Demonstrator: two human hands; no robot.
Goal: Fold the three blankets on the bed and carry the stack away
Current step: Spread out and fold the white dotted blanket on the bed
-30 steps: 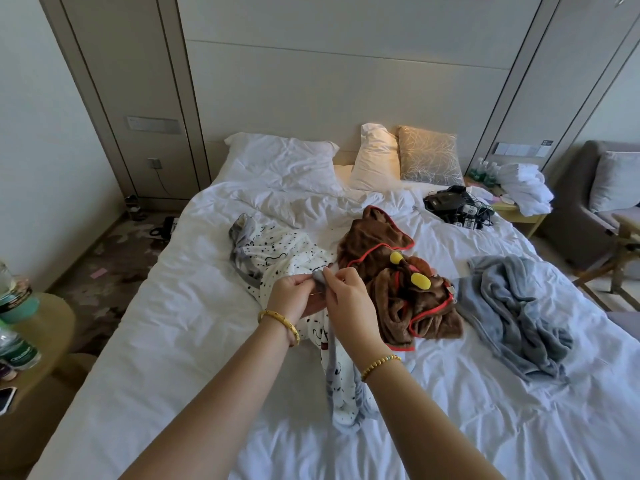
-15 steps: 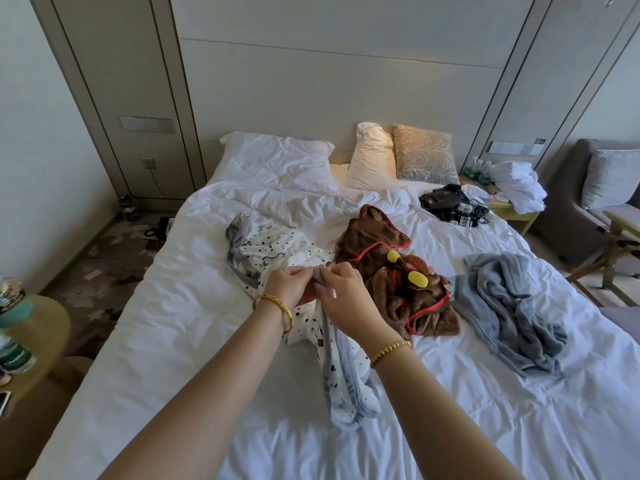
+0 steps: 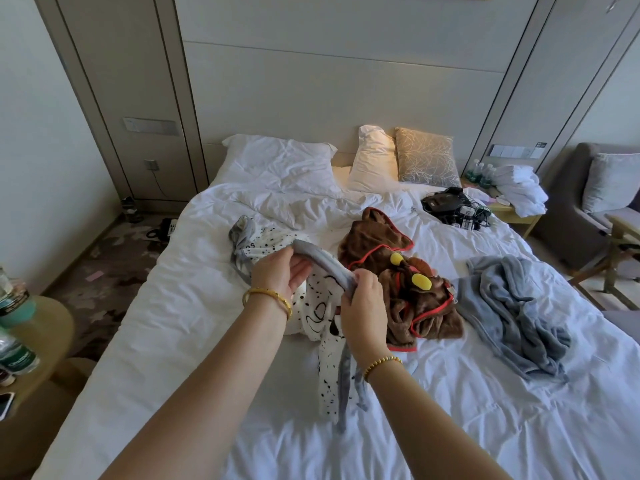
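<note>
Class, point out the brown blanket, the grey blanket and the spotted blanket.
brown blanket [image 3: 377, 237], head view, upper fold.
grey blanket [image 3: 512, 306], head view, middle of heap.
spotted blanket [image 3: 325, 372], head view, hanging part.

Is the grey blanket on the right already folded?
No, the grey blanket lies crumpled in a loose heap on the bed, untouched by either hand.

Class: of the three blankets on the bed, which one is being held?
The white spotted blanket: both hands grip its grey edge; the brown and grey blankets lie untouched.
</note>
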